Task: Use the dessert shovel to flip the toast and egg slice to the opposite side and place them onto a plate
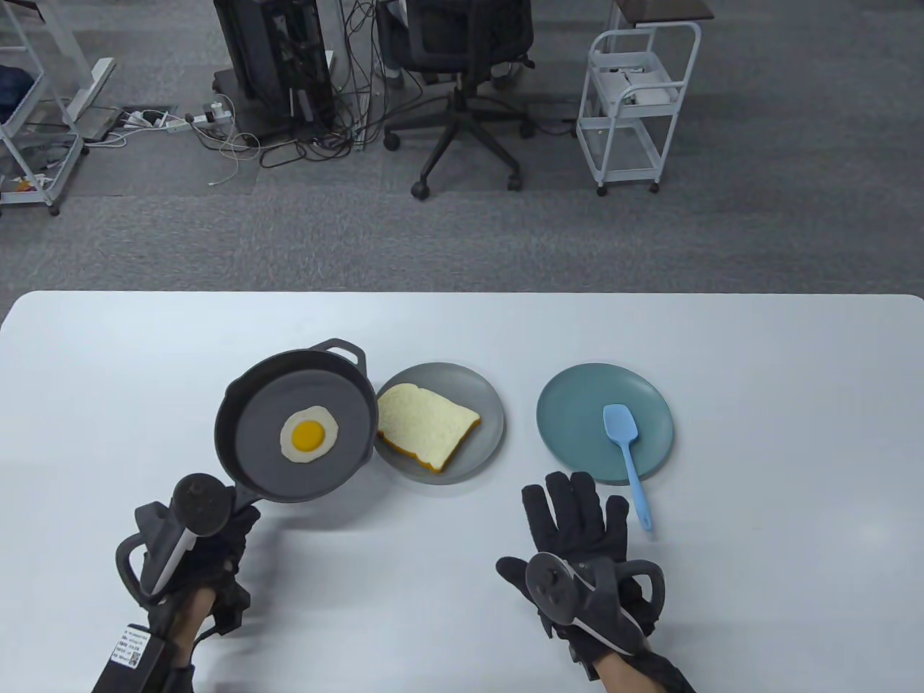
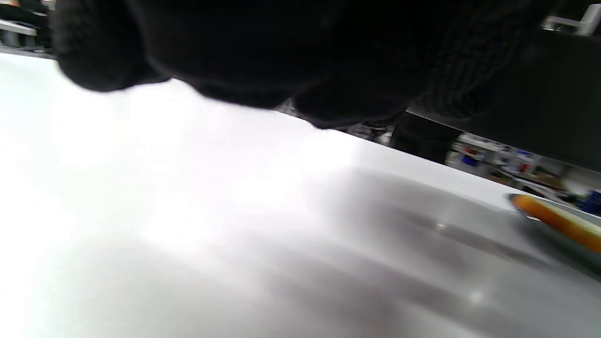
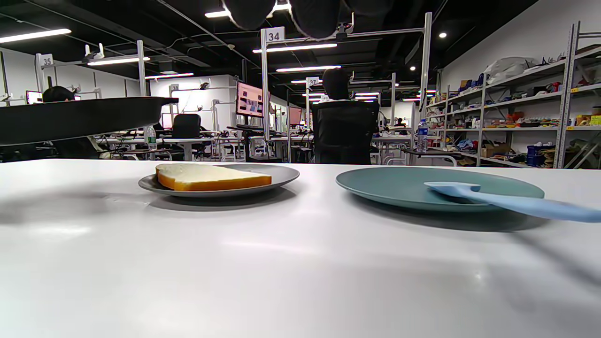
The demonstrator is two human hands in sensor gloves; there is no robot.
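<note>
On white table [image 1: 758, 375], round black pan [image 1: 253, 440], glossy egg [image 1: 309, 434]

Left hand [image 1: 216, 534] at seven o'clock, fingers curled tight around a handle; right hand [image 1: 577, 534] at five o'clock, fingers flat and spread

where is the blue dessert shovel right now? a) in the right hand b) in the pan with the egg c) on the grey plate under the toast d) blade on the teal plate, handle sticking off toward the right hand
d: the blue dessert shovel lies with its blade on the teal plate and its handle past the rim, while the right hand rests flat on the table, holding nothing.
</note>
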